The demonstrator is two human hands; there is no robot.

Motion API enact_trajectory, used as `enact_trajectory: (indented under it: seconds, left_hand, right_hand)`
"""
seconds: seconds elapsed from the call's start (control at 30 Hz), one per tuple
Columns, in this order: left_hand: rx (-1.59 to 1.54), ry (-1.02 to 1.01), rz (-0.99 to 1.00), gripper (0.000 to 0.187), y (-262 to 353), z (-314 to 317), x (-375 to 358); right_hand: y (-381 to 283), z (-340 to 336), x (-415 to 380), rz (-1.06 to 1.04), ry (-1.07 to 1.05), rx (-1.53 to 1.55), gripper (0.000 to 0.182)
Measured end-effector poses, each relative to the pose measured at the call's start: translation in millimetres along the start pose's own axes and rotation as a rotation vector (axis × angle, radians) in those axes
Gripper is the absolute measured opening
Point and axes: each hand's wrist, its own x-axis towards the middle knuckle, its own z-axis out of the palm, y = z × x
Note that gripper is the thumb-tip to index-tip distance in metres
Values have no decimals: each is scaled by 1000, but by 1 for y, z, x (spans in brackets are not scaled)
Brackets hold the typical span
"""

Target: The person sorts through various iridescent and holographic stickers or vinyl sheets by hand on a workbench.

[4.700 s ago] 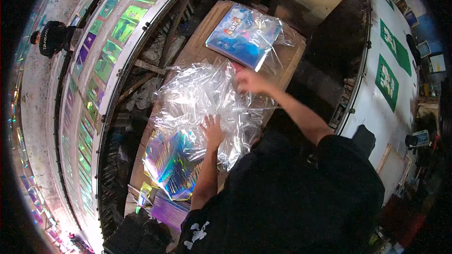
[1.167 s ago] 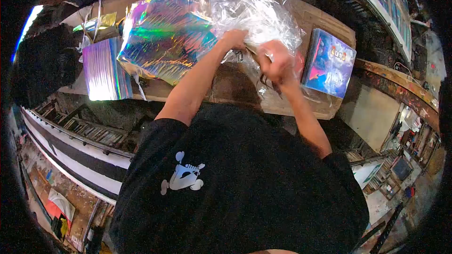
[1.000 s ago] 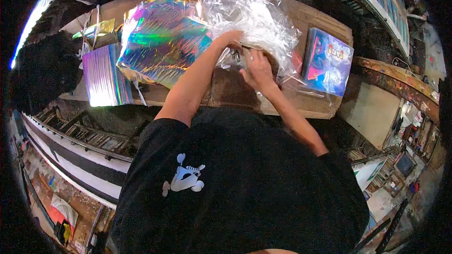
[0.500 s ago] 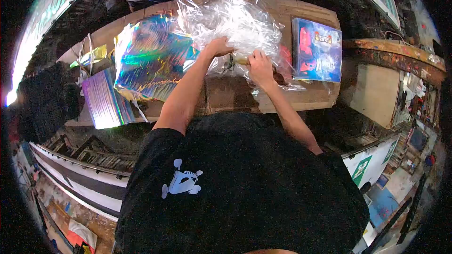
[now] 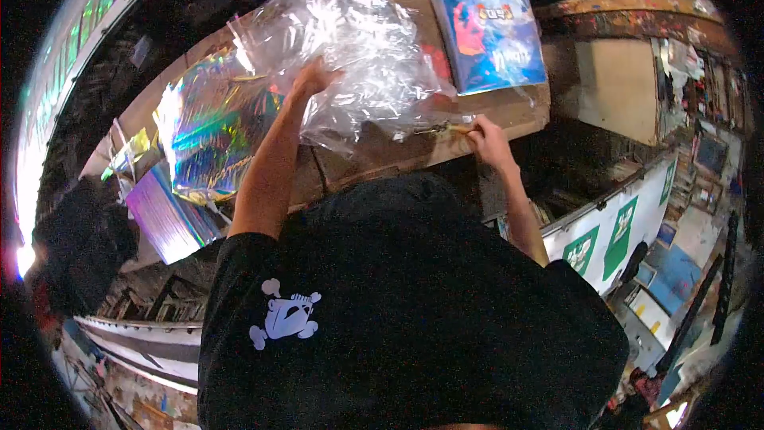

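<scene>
A brown bench (image 5: 509, 111) carries everything here. Largest on it is a crumpled heap of clear plastic bags (image 5: 350, 40), lying across the middle of the bench. To its left, partly under it, sits a stack of holographic sheets (image 5: 211, 131), and a second, purplish stack (image 5: 163, 219) lies at the near-left corner. To the right of the heap, near the far edge, rests a blue printed pack (image 5: 489, 38).

The left hand (image 5: 314, 80) lies on the heap's left part, fingers (image 5: 330, 77) spread loosely and pressing the film, not closed round it. The right hand (image 5: 485, 139) is at the bench's near edge, just beside the heap's lower right corner; its fingers (image 5: 476, 129) are pinched on a thin yellowish strip (image 5: 446, 129) that runs from the fingertips back to the plastic.
</scene>
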Motion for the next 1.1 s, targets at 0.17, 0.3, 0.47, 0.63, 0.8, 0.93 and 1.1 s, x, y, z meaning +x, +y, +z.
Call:
enact_trajectory:
  seconds: [0.17, 0.3, 0.47, 0.63, 0.8, 0.93, 1.1]
  left_hand:
    - [-30, 14, 149, 105, -58, 29, 37]
    - [-78, 81, 132, 105, -29, 11, 14]
    - [-16, 33, 63, 93, 18, -23, -40]
    - [-180, 93, 63, 71, 37, -36, -64]
    - [-105, -156, 95, 49, 71, -55, -84]
    - [-143, -169, 114, 41, 48, -32, -81]
    - [84, -325, 239, 43, -23, 4, -80]
  right_hand:
    - [111, -31, 15, 304, 261, -57, 9]
    - [147, -27, 39, 253, 594, -188, 13]
    - [81, -12, 63, 283, 968, -366, 22]
    - [-1, 94, 45, -530, 36, 295, 26]
    - [-88, 134, 81, -860, 7, -370, 55]
    - [-86, 173, 136, -897, 109, -474, 53]
    - [-85, 197, 162, -813, -151, -391, 27]
